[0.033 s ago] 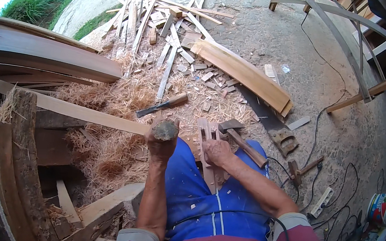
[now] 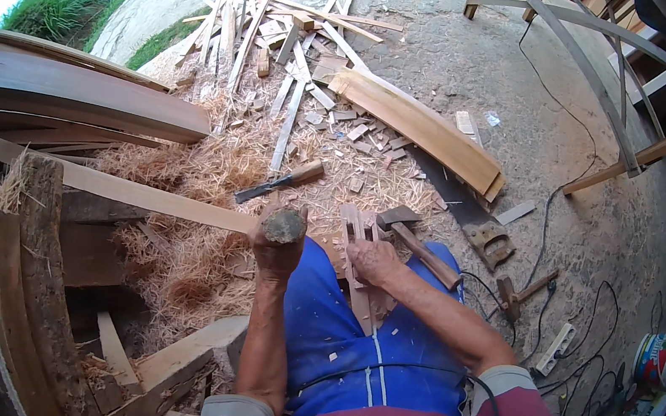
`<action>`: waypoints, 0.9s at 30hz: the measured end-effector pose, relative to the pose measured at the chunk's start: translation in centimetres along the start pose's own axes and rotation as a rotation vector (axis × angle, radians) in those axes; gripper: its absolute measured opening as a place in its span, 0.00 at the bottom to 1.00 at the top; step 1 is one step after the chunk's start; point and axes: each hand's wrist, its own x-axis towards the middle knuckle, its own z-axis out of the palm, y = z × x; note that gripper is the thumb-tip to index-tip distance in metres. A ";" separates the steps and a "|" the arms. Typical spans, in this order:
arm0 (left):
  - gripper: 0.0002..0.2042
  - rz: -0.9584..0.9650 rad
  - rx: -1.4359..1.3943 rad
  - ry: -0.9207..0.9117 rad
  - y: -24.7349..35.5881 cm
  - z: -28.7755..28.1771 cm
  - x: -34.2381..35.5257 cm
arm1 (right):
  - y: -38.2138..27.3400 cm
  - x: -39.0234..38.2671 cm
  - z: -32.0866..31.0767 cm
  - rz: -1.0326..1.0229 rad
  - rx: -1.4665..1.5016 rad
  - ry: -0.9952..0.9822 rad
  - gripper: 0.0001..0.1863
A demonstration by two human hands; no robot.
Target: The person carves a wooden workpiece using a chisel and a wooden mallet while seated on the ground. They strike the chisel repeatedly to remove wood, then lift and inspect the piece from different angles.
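Note:
My left hand (image 2: 275, 253) is closed around a thing whose rough, round, grey-brown end (image 2: 285, 225) faces up; I cannot tell its kind. A long pale wooden strip (image 2: 155, 198) reaches from the left up to this hand. Between my thighs, a narrow slotted piece of wood (image 2: 356, 290) tapers toward me. My right hand (image 2: 374, 261) has its fingers closed on its side. Just beyond and right of that hand lies a hatchet (image 2: 422, 250), its handle across my right thigh. A chisel (image 2: 279, 182) with a wooden handle rests on the shavings ahead.
Shavings (image 2: 181, 259) and offcuts cover the ground ahead. Wide planks (image 2: 421, 127) lie over a handsaw (image 2: 490, 243). Curved boards (image 2: 77, 91) and a rough post (image 2: 55, 280) stand left. Right are a hammer-like tool (image 2: 518, 295), a power strip (image 2: 556, 348), cables and paint buckets (image 2: 661, 358).

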 end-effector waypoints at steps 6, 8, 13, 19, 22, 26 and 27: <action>0.10 0.067 0.099 0.057 -0.6 -0.4 0.3 | -0.4 -0.1 -1.0 -0.051 -0.017 -0.037 0.10; 0.09 0.053 0.096 0.050 -1.1 -0.3 0.4 | 0.3 1.0 -1.6 0.028 -0.021 0.069 0.08; 0.11 0.026 0.063 0.055 -1.5 0.9 1.6 | 4.7 5.6 -7.7 0.602 0.530 0.483 0.15; 0.11 -0.037 0.040 -0.086 -3.5 2.5 1.4 | -0.5 -1.2 -4.7 0.140 0.201 -0.169 0.15; 0.10 -0.001 0.060 -0.175 -3.4 4.3 1.4 | 0.3 -1.1 -3.3 0.198 0.308 -0.092 0.14; 0.07 -0.015 -0.045 -0.374 -5.5 6.6 0.5 | 0.4 0.3 -3.0 0.294 0.274 -0.078 0.14; 0.07 -0.060 -0.107 -0.420 -6.2 7.2 0.2 | 1.5 0.7 -2.6 0.295 0.387 0.008 0.14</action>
